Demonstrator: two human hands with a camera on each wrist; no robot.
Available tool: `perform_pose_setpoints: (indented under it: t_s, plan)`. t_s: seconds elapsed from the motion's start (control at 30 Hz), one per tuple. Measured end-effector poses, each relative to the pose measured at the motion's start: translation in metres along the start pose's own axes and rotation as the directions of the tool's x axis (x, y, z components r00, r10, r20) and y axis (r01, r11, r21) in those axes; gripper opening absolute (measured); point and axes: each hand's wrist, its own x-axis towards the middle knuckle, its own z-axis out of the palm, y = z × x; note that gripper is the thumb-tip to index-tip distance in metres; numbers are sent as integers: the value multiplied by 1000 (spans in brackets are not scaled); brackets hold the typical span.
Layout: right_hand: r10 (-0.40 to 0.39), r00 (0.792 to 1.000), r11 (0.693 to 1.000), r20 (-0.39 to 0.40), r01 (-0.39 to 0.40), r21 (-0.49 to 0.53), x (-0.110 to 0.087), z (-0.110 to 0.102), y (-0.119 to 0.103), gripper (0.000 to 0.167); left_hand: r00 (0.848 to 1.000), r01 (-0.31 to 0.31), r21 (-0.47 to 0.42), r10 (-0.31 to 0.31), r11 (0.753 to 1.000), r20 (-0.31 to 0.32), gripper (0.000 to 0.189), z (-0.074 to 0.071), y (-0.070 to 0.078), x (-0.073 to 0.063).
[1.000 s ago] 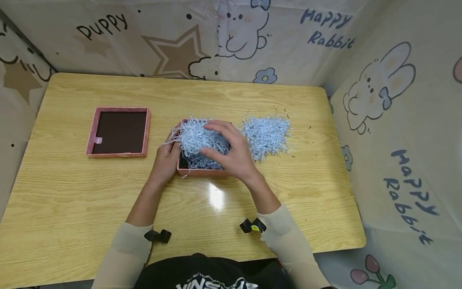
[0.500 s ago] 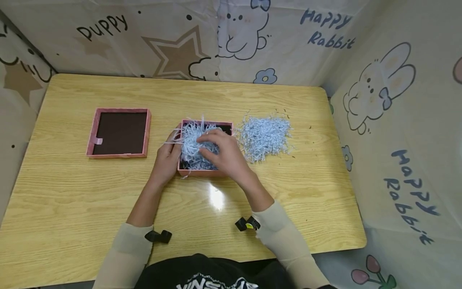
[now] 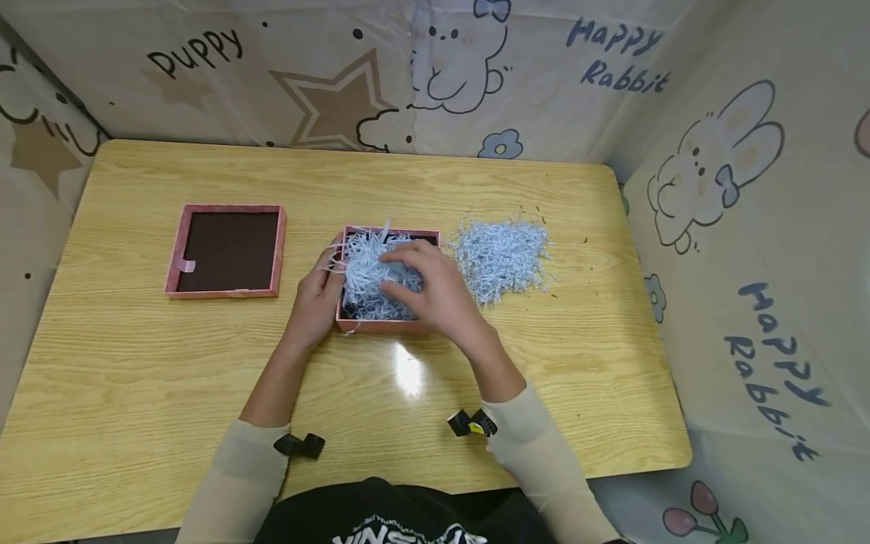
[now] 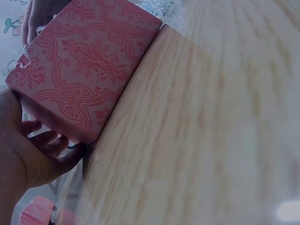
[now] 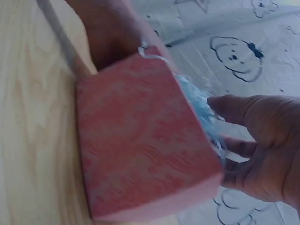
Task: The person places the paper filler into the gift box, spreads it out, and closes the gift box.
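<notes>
In the head view, a pink box (image 3: 387, 326) with a dark inside stands mid-table, heaped with pale blue shredded paper (image 3: 367, 279). My left hand (image 3: 314, 302) rests along the box's left side, holding no strands. The left wrist view shows its fingers (image 4: 51, 145) against the patterned side, near the bottom corner. Over the paper, my right hand (image 3: 442, 291) has thumb and fingers curved and spread apart, fingertips touching the shreds. In the right wrist view, the thumb (image 5: 229, 108) meets the paper at the box's rim while the other fingertips are partly hidden.
A loose pile of shredded paper (image 3: 503, 257) lies right of the box, with small scraps around it. A pink lid (image 3: 279, 261), dark inside facing up, lies to the left. Printed cloth (image 3: 544, 121) hangs behind the wooden table (image 3: 170, 378).
My right hand moved left and down onto the paper, then back slightly right. The paper heap sits lower and further left, baring the box's far right corner. My left hand stayed put.
</notes>
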Motion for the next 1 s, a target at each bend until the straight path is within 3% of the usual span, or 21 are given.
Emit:
perform_pose_setpoints:
  t_s: [0.2, 0.4, 0.53, 0.73, 1.0]
  plan:
    - [0, 991, 990, -137, 19, 141, -11, -26, 11, 43, 1000, -7, 7, 7, 1000, -3, 50, 0, 24, -7]
    - [81, 962, 973, -261, -20, 229, -25, -51, 44, 54, 1000, -3, 16, 3, 1000, -9, 50, 1, -3, 1]
    - [193, 930, 958, -313, -109, 265, -36, -64, 72, 64, 1000, -3, 18, 3, 1000, -8, 51, 1, -13, 3]
    - [352, 885, 923, -306, -275, 268, -51, -78, 110, 81, 1000, -1, 30, 1, 1000, -10, 50, 0, -15, 3]
    - [419, 876, 905, -239, -381, 189, -59, -86, 143, 116, 1000, 14, 36, -14, 999, -6, 51, 0, -14, 3]
